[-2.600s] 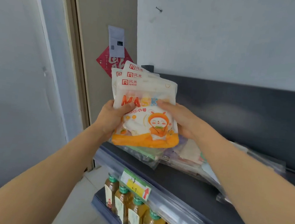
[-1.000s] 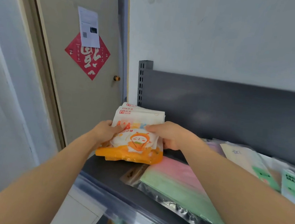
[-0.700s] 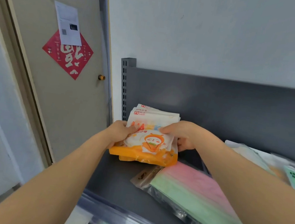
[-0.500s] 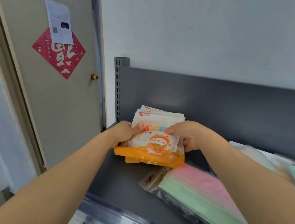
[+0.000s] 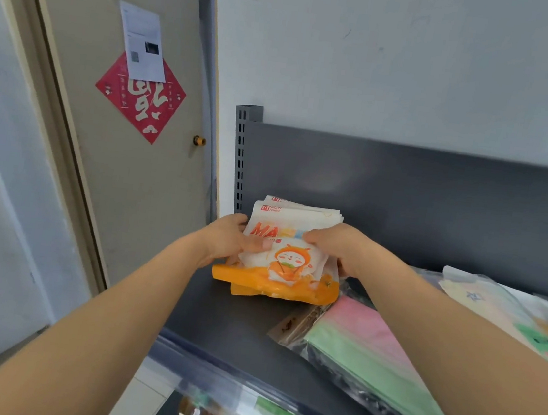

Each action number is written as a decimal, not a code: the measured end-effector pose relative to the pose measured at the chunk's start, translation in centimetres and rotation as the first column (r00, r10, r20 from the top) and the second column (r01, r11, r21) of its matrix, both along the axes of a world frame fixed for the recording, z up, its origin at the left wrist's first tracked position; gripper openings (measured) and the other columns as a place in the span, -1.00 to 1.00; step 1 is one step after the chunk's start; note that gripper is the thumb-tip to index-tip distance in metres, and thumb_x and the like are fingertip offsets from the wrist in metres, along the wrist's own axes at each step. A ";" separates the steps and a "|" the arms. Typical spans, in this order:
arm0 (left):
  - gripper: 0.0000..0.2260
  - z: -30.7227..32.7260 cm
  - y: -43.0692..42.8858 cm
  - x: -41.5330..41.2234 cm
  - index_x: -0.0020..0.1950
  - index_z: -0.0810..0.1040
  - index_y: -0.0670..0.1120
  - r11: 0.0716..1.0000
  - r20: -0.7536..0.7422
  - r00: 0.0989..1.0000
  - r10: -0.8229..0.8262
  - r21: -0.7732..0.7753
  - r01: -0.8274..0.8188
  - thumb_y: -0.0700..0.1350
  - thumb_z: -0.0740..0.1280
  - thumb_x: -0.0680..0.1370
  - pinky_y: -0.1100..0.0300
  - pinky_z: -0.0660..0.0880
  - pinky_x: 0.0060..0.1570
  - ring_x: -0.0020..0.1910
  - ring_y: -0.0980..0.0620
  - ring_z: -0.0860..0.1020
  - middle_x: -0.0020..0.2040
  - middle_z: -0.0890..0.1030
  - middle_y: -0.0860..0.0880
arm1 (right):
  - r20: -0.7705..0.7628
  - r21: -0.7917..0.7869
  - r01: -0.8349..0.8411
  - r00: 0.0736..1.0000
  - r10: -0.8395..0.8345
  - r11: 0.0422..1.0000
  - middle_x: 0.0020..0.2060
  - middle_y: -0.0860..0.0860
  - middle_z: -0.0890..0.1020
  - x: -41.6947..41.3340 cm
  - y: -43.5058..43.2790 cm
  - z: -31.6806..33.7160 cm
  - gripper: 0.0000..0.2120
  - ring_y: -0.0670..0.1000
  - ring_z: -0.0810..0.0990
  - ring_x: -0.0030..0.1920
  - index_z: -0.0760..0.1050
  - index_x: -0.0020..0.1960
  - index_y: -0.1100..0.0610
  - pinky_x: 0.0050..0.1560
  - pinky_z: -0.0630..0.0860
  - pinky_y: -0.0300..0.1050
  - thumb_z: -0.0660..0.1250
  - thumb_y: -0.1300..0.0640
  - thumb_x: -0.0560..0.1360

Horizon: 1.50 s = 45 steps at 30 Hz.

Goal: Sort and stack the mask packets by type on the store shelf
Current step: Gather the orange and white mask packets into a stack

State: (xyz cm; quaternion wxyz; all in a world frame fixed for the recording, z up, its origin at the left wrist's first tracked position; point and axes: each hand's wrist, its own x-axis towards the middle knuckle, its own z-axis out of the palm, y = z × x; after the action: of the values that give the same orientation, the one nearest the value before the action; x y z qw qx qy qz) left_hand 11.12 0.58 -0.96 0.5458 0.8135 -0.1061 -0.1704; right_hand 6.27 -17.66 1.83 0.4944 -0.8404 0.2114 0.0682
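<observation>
The orange packets sit as a small stack at the left end of the dark shelf, close to the back panel, with their lower edges resting on the shelf. The left hand grips the stack's left edge, thumb laid across the printed front. The right hand grips the upper right edge, fingers curled over the top packet. The stack lies between the two hands.

The packets are glossy plastic pouches, white above and orange below, with a cartoon face on the front one; their tops fan out slightly. Just to the right and nearer, a clear zip bag of flat pink and green masks lies on the shelf, one corner beside the stack. More pale packets lie further right. The shelf is smooth matt metal with a clear plastic strip along its front lip.
</observation>
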 end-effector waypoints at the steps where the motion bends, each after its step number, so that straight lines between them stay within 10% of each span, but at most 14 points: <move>1: -0.42 -0.1 -0.3 -0.3 0.37 0.35 -0.18 0.999 0.037 0.999 0.029 -0.018 -0.028 -0.11 0.49 0.42 -0.05 0.60 0.02 0.06 -0.07 0.62 0.19 0.58 -0.03 | -0.011 0.031 -0.014 1.000 0.015 0.999 0.15 0.11 0.60 -0.2 0.0 0.1 -0.62 0.11 0.62 0.05 0.42 0.28 0.14 0.04 0.58 0.00 0.33 0.00 0.53; 4: -0.46 0.1 -0.7 -1.3 0.38 0.33 -0.13 0.997 0.127 0.989 0.080 -0.007 -0.080 -0.09 0.45 0.46 0.07 0.61 -0.14 0.00 -0.02 0.60 0.13 0.54 0.05 | -0.060 0.077 -0.076 0.995 0.081 0.994 0.24 0.13 0.55 -0.4 -0.5 0.3 -0.51 0.17 0.56 0.19 0.41 0.32 0.13 0.22 0.51 0.11 0.44 0.02 0.45; 11: -0.05 0.3 0.3 -4.1 0.56 -0.12 -0.01 0.974 0.033 0.997 -0.072 0.216 0.063 -0.04 0.49 0.41 0.17 0.38 0.24 0.22 0.04 0.40 0.34 0.35 0.07 | -0.025 0.085 -0.161 0.986 0.163 0.983 0.24 0.13 0.56 -1.1 0.0 0.0 -0.49 0.17 0.53 0.25 0.45 0.30 0.20 0.28 0.46 0.13 0.48 0.10 0.41; 26: -0.21 -1.4 3.4 -7.4 0.40 0.12 -0.02 0.995 0.244 0.970 -0.008 0.097 -0.016 -0.08 0.56 0.34 0.17 0.47 0.10 0.26 0.00 0.47 0.27 0.44 0.03 | 0.105 -0.251 -0.062 0.990 0.091 0.966 0.26 0.25 0.51 -6.8 4.4 -0.5 -0.64 0.20 0.48 0.30 0.43 0.28 0.36 0.16 0.45 -0.06 0.32 0.30 0.50; 33: -0.22 -1.1 4.8 -9.7 0.46 0.10 -0.05 1.000 0.192 0.981 -0.014 0.006 0.013 -0.18 0.51 0.40 0.19 0.54 -0.08 0.19 -0.01 0.50 0.19 0.49 0.06 | 0.220 -0.284 0.093 0.975 -0.029 0.954 0.20 0.26 0.52 -8.8 5.5 -1.1 -0.57 0.10 0.42 -0.05 0.41 0.25 0.34 0.07 0.47 -0.01 0.40 0.24 0.44; 45: -0.30 -1.9 6.1 -10.9 0.44 0.21 -0.10 0.998 0.301 0.952 0.047 0.024 -0.057 -0.08 0.50 0.41 0.09 0.49 0.16 0.24 0.00 0.47 0.31 0.41 0.01 | 0.292 -0.412 0.106 0.956 0.021 0.905 0.15 0.14 0.59 -12.9 7.9 -1.6 -0.62 0.15 0.57 0.14 0.43 0.25 0.25 0.11 0.54 0.03 0.39 0.20 0.47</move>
State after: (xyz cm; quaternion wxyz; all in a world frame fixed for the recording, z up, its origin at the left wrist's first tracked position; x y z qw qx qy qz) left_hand 0.18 6.64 -2.84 0.5141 0.8413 -0.1636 -0.0320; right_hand -6.67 -9.73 0.22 0.3272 -0.9234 0.1650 -0.1141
